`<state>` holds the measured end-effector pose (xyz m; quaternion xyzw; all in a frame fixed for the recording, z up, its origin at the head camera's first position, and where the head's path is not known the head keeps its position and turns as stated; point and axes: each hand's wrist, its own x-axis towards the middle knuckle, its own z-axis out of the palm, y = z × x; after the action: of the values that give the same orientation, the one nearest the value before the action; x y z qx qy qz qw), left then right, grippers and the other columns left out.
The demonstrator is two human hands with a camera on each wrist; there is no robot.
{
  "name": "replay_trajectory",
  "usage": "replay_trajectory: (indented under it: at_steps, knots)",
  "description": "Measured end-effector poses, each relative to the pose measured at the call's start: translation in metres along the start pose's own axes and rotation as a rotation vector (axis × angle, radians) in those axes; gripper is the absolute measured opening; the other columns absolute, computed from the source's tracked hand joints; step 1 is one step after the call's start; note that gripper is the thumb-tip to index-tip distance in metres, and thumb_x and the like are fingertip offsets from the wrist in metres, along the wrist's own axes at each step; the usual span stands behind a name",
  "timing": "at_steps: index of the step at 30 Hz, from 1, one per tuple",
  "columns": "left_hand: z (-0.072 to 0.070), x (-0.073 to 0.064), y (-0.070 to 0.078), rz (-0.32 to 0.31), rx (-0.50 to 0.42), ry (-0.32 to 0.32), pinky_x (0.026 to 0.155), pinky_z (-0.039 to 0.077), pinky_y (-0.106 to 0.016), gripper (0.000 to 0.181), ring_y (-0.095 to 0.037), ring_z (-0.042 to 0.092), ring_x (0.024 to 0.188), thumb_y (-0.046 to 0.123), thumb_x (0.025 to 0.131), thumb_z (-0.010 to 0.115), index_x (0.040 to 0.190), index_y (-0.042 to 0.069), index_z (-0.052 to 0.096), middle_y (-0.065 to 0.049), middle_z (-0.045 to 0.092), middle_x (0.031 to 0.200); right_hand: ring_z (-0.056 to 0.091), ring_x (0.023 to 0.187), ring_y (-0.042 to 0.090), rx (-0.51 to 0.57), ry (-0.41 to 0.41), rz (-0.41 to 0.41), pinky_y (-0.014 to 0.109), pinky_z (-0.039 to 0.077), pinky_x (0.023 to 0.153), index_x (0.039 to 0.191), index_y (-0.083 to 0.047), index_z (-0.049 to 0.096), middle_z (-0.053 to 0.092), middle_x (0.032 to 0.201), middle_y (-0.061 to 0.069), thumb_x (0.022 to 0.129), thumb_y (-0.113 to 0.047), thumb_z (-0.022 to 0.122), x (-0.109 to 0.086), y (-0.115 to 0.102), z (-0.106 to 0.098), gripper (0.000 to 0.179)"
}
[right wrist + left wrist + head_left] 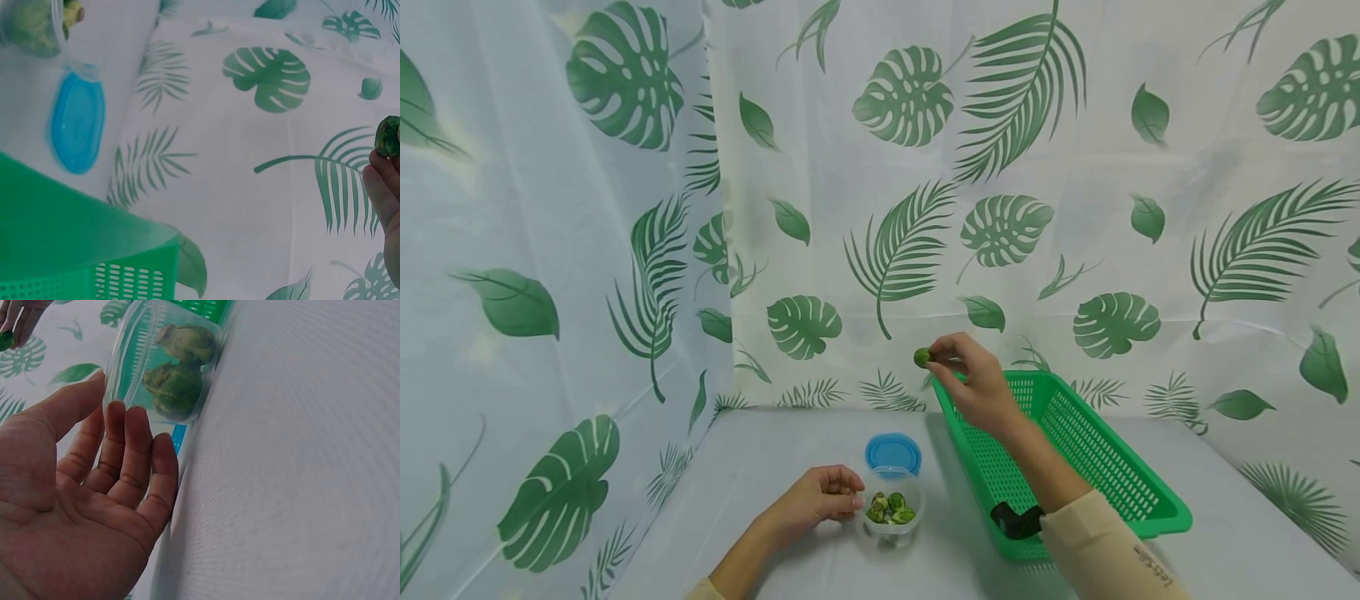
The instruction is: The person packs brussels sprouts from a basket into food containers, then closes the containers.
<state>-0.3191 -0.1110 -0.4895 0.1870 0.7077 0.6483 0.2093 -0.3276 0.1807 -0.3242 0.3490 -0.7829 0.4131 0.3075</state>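
My right hand (973,383) pinches a Brussels sprout (922,357) between thumb and fingertips, raised above the far left corner of the green basket (958,442). The same sprout (387,136) shows at the right edge of the right wrist view. Several more Brussels sprouts (891,507) lie inside a clear plastic container (910,477) on the table. Beside that container is my left hand (812,500), its fingers loosely bent and its fingertips at the wall. In the left wrist view, the thumb of the left hand (81,487) meets the container's rim (112,369).
A blue lid (892,452) lies just behind the container. The basket, with perforated walls, stands to the right. A black object (1017,522) shows by the right sleeve at the basket's near end; its kind is unclear. Leaf-print sheets (820,250) hang behind and at the sides.
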Motion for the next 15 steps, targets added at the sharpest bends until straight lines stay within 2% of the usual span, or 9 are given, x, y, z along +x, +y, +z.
replay_trajectory:
  at_steps: [11,15]
  knots:
    - [0.000,0.000,-0.001,0.005,-0.004,-0.003,0.074,0.057,-0.028,0.035,-0.011,0.066,0.082,0.014,0.096,0.074,0.122,-0.007,0.063,0.002,0.068,0.089,0.070,0.110,0.026,0.050,0.010,0.001,0.038,0.059,0.094,0.116,-0.003,0.064,0.067,0.114,0.010,0.099,0.001,0.067,-0.004,-0.009,0.008,0.018]
    - [-0.001,0.000,-0.001,0.004,-0.006,-0.006,0.074,0.057,-0.028,0.034,-0.011,0.066,0.082,0.014,0.096,0.074,0.122,-0.007,0.063,0.002,0.068,0.089,0.071,0.109,0.026,0.045,0.031,-0.009,0.035,0.060,0.093,0.116,-0.002,0.064,0.068,0.113,0.010,0.097,0.003,0.068,-0.007,-0.010,0.012,0.020]
